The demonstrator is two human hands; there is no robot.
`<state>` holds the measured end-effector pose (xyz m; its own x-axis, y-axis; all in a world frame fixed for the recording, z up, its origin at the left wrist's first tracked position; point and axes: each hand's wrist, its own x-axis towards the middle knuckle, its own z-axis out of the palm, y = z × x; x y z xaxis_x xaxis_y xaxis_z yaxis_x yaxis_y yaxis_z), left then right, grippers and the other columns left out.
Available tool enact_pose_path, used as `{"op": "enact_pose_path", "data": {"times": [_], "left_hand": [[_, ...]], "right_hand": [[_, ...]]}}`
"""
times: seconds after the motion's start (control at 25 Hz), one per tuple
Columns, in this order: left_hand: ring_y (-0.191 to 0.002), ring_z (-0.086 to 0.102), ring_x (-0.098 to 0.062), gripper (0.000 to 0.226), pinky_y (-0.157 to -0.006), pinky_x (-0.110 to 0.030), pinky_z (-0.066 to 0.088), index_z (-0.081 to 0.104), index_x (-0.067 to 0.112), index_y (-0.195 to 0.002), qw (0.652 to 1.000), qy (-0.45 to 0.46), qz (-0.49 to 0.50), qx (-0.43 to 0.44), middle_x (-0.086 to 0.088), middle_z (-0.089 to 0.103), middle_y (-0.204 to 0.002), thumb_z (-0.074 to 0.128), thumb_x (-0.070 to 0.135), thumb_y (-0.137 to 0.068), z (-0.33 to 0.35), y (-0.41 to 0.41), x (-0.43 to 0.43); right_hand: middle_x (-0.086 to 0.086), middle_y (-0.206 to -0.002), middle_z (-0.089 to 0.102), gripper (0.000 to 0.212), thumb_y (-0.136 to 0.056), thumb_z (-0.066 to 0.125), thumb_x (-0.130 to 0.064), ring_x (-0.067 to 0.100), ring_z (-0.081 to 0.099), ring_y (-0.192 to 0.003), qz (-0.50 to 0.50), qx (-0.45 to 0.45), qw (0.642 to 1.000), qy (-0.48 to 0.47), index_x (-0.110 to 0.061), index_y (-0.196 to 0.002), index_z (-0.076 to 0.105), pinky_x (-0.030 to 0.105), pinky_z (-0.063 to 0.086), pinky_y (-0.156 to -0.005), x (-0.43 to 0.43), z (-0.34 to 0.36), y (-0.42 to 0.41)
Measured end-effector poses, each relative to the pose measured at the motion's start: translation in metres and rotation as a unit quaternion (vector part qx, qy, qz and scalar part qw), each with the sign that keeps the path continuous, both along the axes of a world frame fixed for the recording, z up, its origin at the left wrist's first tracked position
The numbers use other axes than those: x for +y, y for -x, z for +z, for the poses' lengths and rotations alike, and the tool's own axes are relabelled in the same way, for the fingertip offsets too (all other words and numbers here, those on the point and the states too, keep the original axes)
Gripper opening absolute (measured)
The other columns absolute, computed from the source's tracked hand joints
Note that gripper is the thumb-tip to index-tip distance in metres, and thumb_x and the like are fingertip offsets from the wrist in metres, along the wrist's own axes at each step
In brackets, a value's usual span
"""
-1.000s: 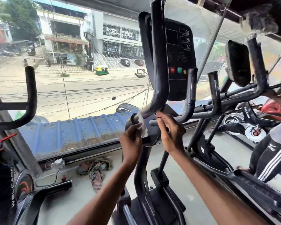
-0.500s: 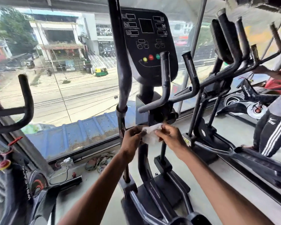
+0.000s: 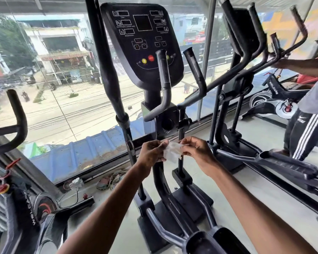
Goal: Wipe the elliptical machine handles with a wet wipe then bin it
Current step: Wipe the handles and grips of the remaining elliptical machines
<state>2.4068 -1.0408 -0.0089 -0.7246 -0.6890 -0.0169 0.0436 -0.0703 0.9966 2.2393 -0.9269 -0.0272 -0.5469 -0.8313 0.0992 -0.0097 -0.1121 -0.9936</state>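
Note:
A black elliptical machine (image 3: 165, 123) stands in front of me, with its console (image 3: 143, 39) above. Its long left moving handle (image 3: 106, 70) rises past the console. Two short fixed handles, the left one (image 3: 163, 85) and the right one (image 3: 195, 70), curve up at the middle. Below them, in front of the machine's post, a white wet wipe (image 3: 173, 151) is stretched between my hands. My left hand (image 3: 152, 153) pinches its left edge and my right hand (image 3: 196, 151) pinches its right edge. Neither hand touches a handle.
A second elliptical (image 3: 246, 85) stands close on the right, with a person in striped trousers (image 3: 305, 132) on it. An exercise bike (image 3: 13, 189) is at the left. A large window runs behind the machines. Rags (image 3: 110, 180) and cables lie on the floor by the window.
My hands came down from the handle junction to waist height. The right hand joined the left on the wipe and the two have spread it out between them. The view pulled back.

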Motion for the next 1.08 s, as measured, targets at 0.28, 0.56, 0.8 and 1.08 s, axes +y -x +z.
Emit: {"op": "enact_pose_path", "data": {"times": [0.28, 0.56, 0.8, 1.08], "left_hand": [[-0.069, 0.068, -0.020, 0.027, -0.071, -0.037, 0.060, 0.070, 0.006, -0.084, 1.000, 0.010, 0.008, -0.022, -0.009, 0.072, -0.078, 0.071, 0.030, -0.096, 0.005, 0.031, -0.017], [-0.080, 0.065, -0.029, 0.021, -0.084, -0.047, 0.061, 0.063, 0.009, -0.096, 0.999, -0.039, -0.021, -0.009, -0.019, 0.068, -0.094, 0.080, 0.007, -0.085, 0.008, 0.053, -0.050], [-0.067, 0.066, -0.012, 0.023, -0.060, -0.024, 0.055, 0.072, -0.002, -0.109, 0.997, 0.034, -0.052, -0.047, -0.010, 0.071, -0.090, 0.076, 0.004, -0.088, 0.011, 0.065, -0.074], [-0.089, 0.062, -0.033, 0.032, -0.080, -0.043, 0.050, 0.073, 0.001, -0.114, 0.991, 0.062, -0.110, -0.036, -0.014, 0.073, -0.099, 0.077, -0.003, -0.083, 0.000, 0.068, -0.104]], "right_hand": [[-0.002, -0.098, 0.079, 0.010, -0.088, 0.080, -0.015, 0.009, 0.071, -0.091, -0.003, 0.116, 0.993, -0.011, -0.019, -0.098, 0.079, 0.030, 0.057, -0.079, -0.022, 0.002, 0.015], [-0.001, -0.097, 0.079, 0.005, -0.094, 0.075, -0.025, 0.021, 0.076, -0.099, -0.046, 0.097, 0.994, -0.015, -0.026, -0.098, 0.074, 0.038, 0.058, -0.082, -0.052, 0.004, 0.038], [-0.007, -0.090, 0.080, 0.010, -0.092, 0.078, -0.023, 0.010, 0.074, -0.087, -0.063, 0.185, 0.980, -0.030, -0.032, -0.088, 0.077, 0.036, 0.058, -0.084, -0.067, 0.003, 0.054], [-0.013, -0.093, 0.076, 0.014, -0.098, 0.071, -0.022, 0.005, 0.067, -0.082, -0.125, 0.121, 0.984, -0.043, -0.034, -0.093, 0.075, 0.018, 0.047, -0.066, -0.083, 0.002, 0.061]]}}
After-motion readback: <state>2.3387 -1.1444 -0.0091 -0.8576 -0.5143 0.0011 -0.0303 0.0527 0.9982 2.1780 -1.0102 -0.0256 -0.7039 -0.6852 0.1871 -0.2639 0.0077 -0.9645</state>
